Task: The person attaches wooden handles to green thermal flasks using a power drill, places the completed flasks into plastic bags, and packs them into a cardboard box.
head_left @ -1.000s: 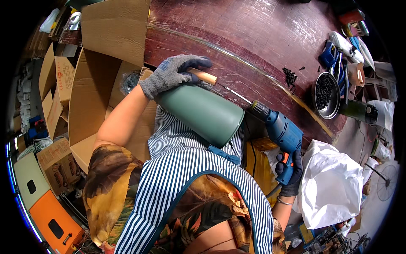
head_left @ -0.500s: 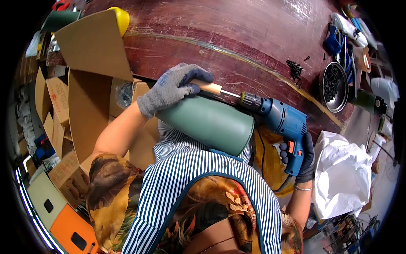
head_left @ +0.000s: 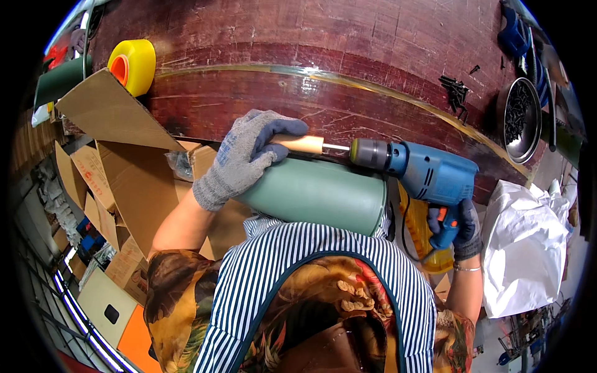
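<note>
My left hand point(head_left: 239, 158), in a grey knit glove with dark palm, is closed around a light wooden handle point(head_left: 298, 143). A thin metal shaft point(head_left: 336, 147) runs from the handle's right end to the chuck of a blue power drill point(head_left: 432, 171). Gripping the drill by its pistol handle is my right hand point(head_left: 466, 230), also gloved, near the orange trigger. Below the wooden handle, a green cylinder point(head_left: 320, 194) lies sideways across my lap, and my left hand rests at its left end. The glove hides the handle's left end.
Dark screws point(head_left: 456, 94) lie loose on the red-brown table point(head_left: 249, 37), beside a metal bowl point(head_left: 522, 121) of more screws. A yellow container point(head_left: 142, 65) stands at the far left. Open cardboard boxes point(head_left: 137, 186) are on my left; a white bag point(head_left: 525, 248) is at right.
The view has shifted and turned slightly. The drill and wooden handle now lie more level, where before they slanted down to the right. Both hands keep their holds.
</note>
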Motion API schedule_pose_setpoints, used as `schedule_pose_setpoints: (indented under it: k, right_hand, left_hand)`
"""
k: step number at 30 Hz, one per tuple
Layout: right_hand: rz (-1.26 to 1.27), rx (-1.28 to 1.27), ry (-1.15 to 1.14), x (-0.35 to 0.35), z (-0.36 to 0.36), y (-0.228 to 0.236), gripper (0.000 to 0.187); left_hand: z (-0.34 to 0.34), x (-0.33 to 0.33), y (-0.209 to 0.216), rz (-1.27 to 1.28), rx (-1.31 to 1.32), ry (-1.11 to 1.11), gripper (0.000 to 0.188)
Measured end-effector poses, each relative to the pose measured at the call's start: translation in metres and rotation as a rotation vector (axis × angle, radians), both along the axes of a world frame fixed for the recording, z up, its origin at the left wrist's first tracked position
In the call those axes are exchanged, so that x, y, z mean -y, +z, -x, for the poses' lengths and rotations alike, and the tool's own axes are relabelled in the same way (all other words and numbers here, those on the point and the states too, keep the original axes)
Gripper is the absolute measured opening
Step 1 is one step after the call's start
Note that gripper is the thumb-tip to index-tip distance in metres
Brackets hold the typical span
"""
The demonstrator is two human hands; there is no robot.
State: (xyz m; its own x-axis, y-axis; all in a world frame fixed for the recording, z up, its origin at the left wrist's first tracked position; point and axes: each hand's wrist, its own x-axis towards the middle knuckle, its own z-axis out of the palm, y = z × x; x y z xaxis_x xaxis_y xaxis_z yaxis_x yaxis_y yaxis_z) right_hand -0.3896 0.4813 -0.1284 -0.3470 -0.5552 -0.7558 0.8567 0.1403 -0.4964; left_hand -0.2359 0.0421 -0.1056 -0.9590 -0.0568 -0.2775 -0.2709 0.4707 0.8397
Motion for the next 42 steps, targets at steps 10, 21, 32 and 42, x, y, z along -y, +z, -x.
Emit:
schedule_pose_setpoints:
  k: [10,21,32,42]
  right_hand:
    - [0.229,-0.125,-0.164,-0.051,-0.011,-0.032,0.061]
    - [-1.008,-1.525,0.137,0.037,-0.003,0.033,0.047]
    - [-1.425,-1.688,0.107,-0.089,-0.031,0.173,0.018]
    - [-1.091,-1.323,0.721,-0.220,0.070,0.130,0.040]
  left_hand:
    - [-0.020,-0.015,0.004,0.360,-0.162,0.023,0.050]
    - [-0.033,-0.048,0.197,1.277,-0.383,-0.319,0.046]
    - [0.073,-0.077,0.127,1.642,-0.425,-0.480,0.040]
    - [0.046,-0.129,0.156,1.411,-0.737,-0.458,0.053]
